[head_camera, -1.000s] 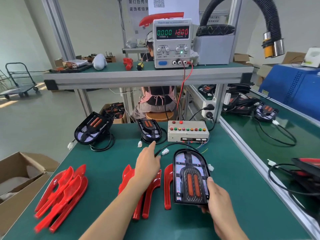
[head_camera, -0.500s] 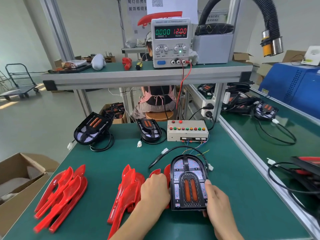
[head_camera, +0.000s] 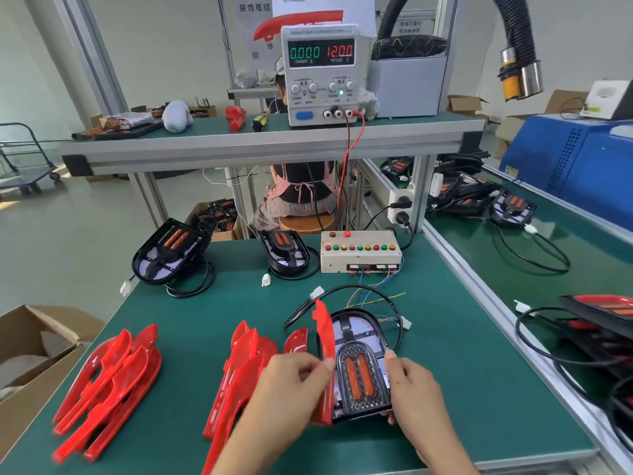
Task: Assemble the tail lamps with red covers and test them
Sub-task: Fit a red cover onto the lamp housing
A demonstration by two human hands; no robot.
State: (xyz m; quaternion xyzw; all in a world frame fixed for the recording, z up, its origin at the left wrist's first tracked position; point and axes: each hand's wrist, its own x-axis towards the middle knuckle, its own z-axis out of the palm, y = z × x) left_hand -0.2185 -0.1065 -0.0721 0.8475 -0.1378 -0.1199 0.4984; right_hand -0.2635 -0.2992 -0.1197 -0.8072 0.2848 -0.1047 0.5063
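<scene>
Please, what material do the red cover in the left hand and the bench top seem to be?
Red cover: likely glossy, translucent moulded plastic; it shines and is thin-edged. Left hand pinches it. Bench top: seems a matte green mat, perhaps rubber; no glare.

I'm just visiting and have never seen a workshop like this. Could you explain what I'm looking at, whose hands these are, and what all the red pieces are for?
This is one picture from a camera worn on a worker's head, looking down at a green-topped workbench. No robot here, just two bare hands. The right hand steadies a black arch-shaped tail lamp with two orange strips. The left hand pinches a glossy red plastic cover, held on edge against the lamp's left side. More red covers lie in two piles. Further back sit two more black lamps, a beige box of coloured buttons, and, on the shelf, a white power supply reading 12.00 volts.
</scene>
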